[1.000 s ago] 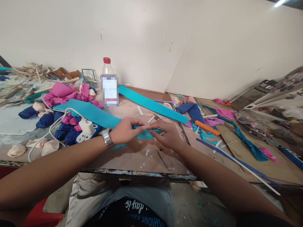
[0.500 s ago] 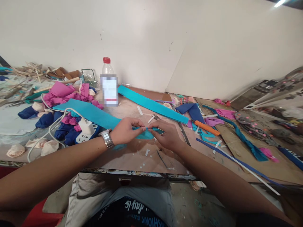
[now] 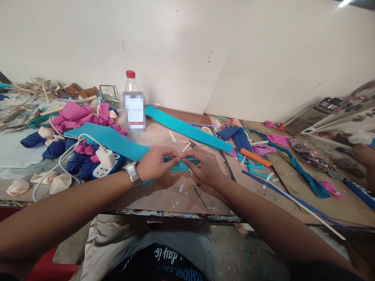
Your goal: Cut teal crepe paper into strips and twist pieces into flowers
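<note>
Both hands meet over the middle of the table, pinching a turquoise strip that looks like fabric or crepe paper. My left hand, with a metal watch on its wrist, is closed on the strip between thumb and forefinger. Opposite it, my right hand grips the same strip with thumb and fingertips almost touching the left ones. The strip's wide length runs off to the left, over the flower pile. What lies right between the fingertips is hidden.
A red-capped bottle stands near the wall. Left are pink and blue fabric flowers and a power strip with a white cable. A folded turquoise band, an orange-handled tool and a white stick lie rightward.
My hands hold nearly the same pose, pinching the strip. The view has shifted slightly. Part of another person's hand or arm now shows at the far right edge.
</note>
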The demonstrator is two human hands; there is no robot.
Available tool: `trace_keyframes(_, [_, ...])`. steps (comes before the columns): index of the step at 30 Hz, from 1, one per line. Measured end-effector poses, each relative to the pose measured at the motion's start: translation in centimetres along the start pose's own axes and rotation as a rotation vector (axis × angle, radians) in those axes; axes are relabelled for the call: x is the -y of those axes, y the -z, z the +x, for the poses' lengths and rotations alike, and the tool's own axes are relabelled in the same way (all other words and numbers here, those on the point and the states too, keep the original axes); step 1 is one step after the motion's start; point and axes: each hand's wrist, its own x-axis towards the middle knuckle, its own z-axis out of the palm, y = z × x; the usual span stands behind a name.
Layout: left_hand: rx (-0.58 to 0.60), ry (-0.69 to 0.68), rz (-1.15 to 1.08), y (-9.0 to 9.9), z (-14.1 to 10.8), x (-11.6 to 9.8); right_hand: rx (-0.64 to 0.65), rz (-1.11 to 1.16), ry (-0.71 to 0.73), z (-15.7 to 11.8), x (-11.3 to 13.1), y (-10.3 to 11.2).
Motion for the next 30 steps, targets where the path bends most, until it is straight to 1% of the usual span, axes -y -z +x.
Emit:
trace_keyframes(7, [-0.029, -0.086, 0.108, -0.04, -0.11, -0.27, -0.004, 0.004, -0.015, -0.11, 0.0, -0.14])
trace_keyframes(11, [-0.036, -0.122, 0.134, -0.13, -0.03, -0.36, 0.02, 0.034, -0.023, -0.09, 0.1, -0.16])
trace_keyframes(21, [-0.05, -0.185, 0.227, -0.2, -0.13, 0.27, 0.021, 0.024, -0.055, 0.03, 0.62, -0.08])
trace_keyframes(25, [-0.05, -0.239, 0.291, -0.29, -0.09, 0.53, 0.055, 0.057, -0.093, 0.06, 0.89, -0.06])
trace_keyframes(30, [-0.04, -0.256, 0.341, -0.26, 0.05, 0.49, 0.073, 0.066, -0.114, 0.04, 0.83, -0.17])
